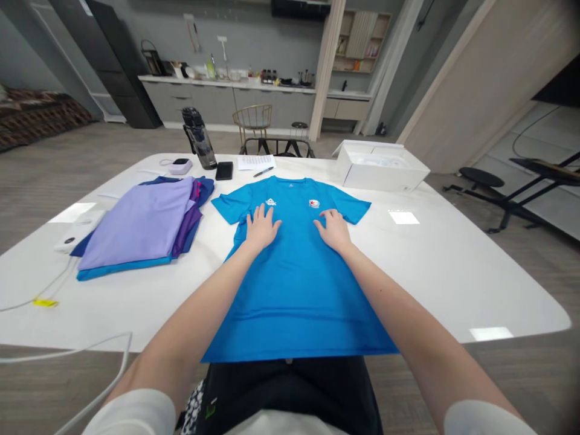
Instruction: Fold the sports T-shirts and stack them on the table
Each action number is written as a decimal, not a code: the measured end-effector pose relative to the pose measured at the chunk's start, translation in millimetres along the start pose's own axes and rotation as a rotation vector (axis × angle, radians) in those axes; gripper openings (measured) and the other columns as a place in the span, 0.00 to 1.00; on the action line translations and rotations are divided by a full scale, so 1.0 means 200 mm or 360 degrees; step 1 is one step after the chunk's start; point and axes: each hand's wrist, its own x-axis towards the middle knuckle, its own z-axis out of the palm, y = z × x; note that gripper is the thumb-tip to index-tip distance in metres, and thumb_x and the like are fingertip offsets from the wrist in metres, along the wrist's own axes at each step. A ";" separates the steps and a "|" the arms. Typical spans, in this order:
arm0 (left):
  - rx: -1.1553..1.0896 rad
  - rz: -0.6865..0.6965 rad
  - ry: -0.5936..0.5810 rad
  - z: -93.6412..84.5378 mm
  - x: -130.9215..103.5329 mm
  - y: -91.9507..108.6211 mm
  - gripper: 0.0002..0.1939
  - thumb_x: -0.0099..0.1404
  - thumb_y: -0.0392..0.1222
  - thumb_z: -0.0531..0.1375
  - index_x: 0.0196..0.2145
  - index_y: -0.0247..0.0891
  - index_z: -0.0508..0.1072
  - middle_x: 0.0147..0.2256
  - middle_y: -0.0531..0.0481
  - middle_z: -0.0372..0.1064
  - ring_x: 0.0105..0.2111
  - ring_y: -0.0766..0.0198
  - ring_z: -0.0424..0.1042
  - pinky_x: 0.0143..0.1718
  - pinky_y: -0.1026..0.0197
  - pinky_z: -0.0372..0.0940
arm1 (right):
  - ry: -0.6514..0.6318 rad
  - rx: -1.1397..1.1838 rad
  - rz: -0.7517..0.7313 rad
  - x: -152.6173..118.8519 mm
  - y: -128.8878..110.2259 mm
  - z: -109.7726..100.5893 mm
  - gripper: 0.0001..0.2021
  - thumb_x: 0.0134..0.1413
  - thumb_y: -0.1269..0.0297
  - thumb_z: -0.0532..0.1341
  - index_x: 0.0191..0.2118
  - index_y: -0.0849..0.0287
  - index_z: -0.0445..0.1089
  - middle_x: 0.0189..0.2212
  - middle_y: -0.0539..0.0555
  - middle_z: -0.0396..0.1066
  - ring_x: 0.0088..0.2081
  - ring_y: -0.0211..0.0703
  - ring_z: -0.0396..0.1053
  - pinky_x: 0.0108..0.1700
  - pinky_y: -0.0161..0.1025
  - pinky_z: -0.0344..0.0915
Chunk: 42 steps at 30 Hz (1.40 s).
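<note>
A blue T-shirt lies spread out on the white table, collar at the far side and hem along the near edge. Two small printed logos show on its chest. My left hand rests on the chest below the left logo, fingers spread. On the other side, my right hand touches the shirt below the right logo, its fingers somewhat bent and apart. Neither hand holds anything. To the left is a stack of folded clothes, lilac on top, with purple and blue layers beneath.
The white table carries a dark water bottle, a black phone, a paper sheet, a pen and an open white box. White cables run along the left side. A chair stands beyond.
</note>
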 end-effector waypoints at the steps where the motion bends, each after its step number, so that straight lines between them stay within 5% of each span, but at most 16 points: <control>1: -0.0001 -0.0045 0.0029 0.00 0.05 -0.03 0.34 0.74 0.57 0.46 0.71 0.36 0.55 0.72 0.33 0.41 0.72 0.40 0.43 0.67 0.32 0.46 | -0.0001 0.0008 0.0043 0.05 0.03 0.01 0.19 0.69 0.52 0.53 0.54 0.58 0.68 0.56 0.65 0.66 0.56 0.60 0.63 0.54 0.52 0.63; 11: -0.0106 -0.0648 -0.0044 0.05 0.48 -0.45 0.41 0.72 0.63 0.37 0.71 0.32 0.52 0.71 0.30 0.44 0.71 0.36 0.45 0.66 0.32 0.47 | -0.0112 0.0046 0.0498 0.48 0.33 0.12 0.32 0.70 0.45 0.42 0.66 0.61 0.61 0.68 0.67 0.56 0.67 0.62 0.54 0.65 0.61 0.53; 15: 0.0038 -0.0622 -0.0111 0.09 0.56 -0.62 0.41 0.72 0.63 0.36 0.72 0.36 0.52 0.73 0.38 0.42 0.72 0.41 0.41 0.69 0.34 0.40 | -0.0368 0.0022 0.0832 0.56 0.44 0.18 0.39 0.66 0.35 0.36 0.72 0.50 0.52 0.74 0.56 0.43 0.72 0.68 0.40 0.66 0.75 0.41; 18: 0.0125 -0.0570 -0.0113 0.10 0.59 -0.73 0.40 0.71 0.65 0.36 0.73 0.41 0.51 0.73 0.43 0.40 0.72 0.43 0.40 0.70 0.36 0.39 | -0.0456 -0.0098 0.0802 0.57 0.56 0.19 0.41 0.62 0.30 0.36 0.74 0.45 0.47 0.75 0.50 0.36 0.74 0.66 0.32 0.67 0.76 0.32; 22: 0.0184 -0.0543 -0.0105 0.11 0.62 -0.82 0.41 0.70 0.67 0.36 0.73 0.44 0.51 0.73 0.45 0.40 0.72 0.42 0.41 0.70 0.37 0.40 | -0.0476 -0.0189 0.0821 0.60 0.72 0.18 0.44 0.59 0.27 0.36 0.75 0.44 0.44 0.75 0.50 0.35 0.74 0.66 0.32 0.67 0.76 0.28; 32: 0.0237 -0.0486 -0.0155 0.08 0.69 -0.87 0.38 0.73 0.63 0.36 0.73 0.43 0.50 0.73 0.42 0.40 0.72 0.42 0.41 0.69 0.33 0.38 | -0.0456 -0.0228 0.0849 0.65 0.80 0.17 0.43 0.60 0.28 0.36 0.75 0.45 0.43 0.75 0.52 0.36 0.73 0.67 0.33 0.67 0.76 0.28; 37: 0.0296 -0.0247 -0.0095 0.07 0.76 -0.70 0.33 0.75 0.52 0.36 0.70 0.37 0.56 0.72 0.39 0.44 0.72 0.45 0.44 0.69 0.33 0.39 | -0.0456 -0.0252 0.0841 0.65 0.79 0.17 0.44 0.60 0.28 0.36 0.75 0.45 0.43 0.75 0.52 0.36 0.73 0.68 0.33 0.66 0.77 0.26; 42: 0.0161 -0.0146 -0.0274 0.14 0.86 -0.52 0.33 0.76 0.54 0.39 0.71 0.36 0.54 0.72 0.37 0.44 0.72 0.46 0.45 0.68 0.38 0.46 | -0.0469 -0.0267 0.0832 0.65 0.79 0.16 0.44 0.59 0.27 0.35 0.75 0.44 0.43 0.75 0.53 0.35 0.73 0.68 0.33 0.66 0.76 0.29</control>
